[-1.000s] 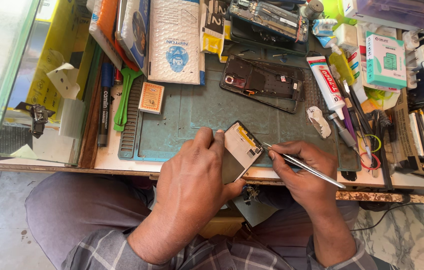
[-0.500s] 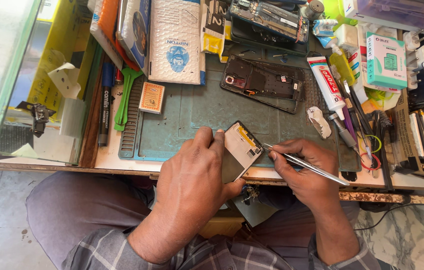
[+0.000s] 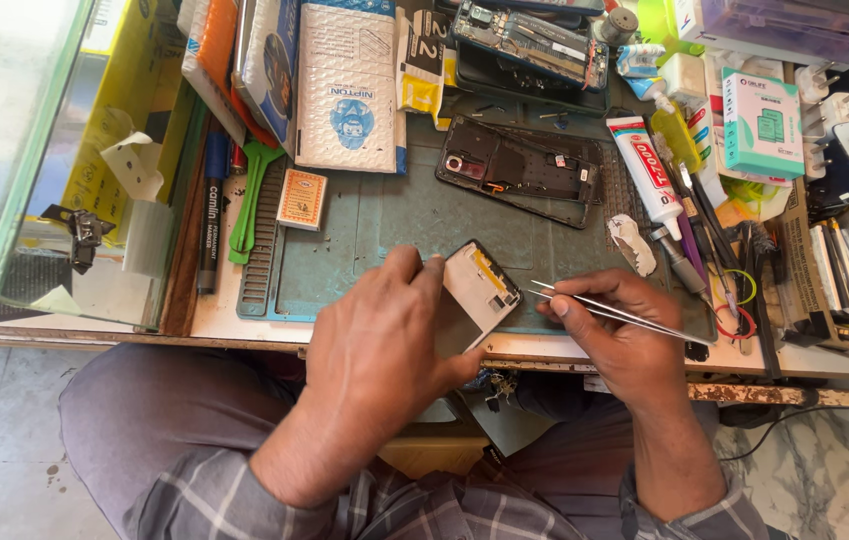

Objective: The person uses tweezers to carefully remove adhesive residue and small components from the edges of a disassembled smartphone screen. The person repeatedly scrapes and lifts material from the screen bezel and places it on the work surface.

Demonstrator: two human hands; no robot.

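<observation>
My left hand (image 3: 381, 345) grips a small phone panel (image 3: 477, 292) tilted up over the front edge of the green work mat (image 3: 384, 225). My right hand (image 3: 616, 330) holds thin metal tweezers (image 3: 614, 312), their tips pointing left, just off the panel's right edge. An opened dark phone body (image 3: 519, 172) lies on the mat beyond both hands. A white adhesive tube (image 3: 644, 172) lies to the right of it.
White padded envelopes (image 3: 347, 80) lean at the back. A green plastic tool (image 3: 247, 200), a marker pen (image 3: 210, 215) and a small orange box (image 3: 302, 198) lie at the left. A teal box (image 3: 761, 122), chargers and several tools crowd the right. A glass case (image 3: 4, 140) stands far left.
The tweezer tips have drawn a little away from the panel's edge. My left hand keeps its hold on the panel almost unmoved.
</observation>
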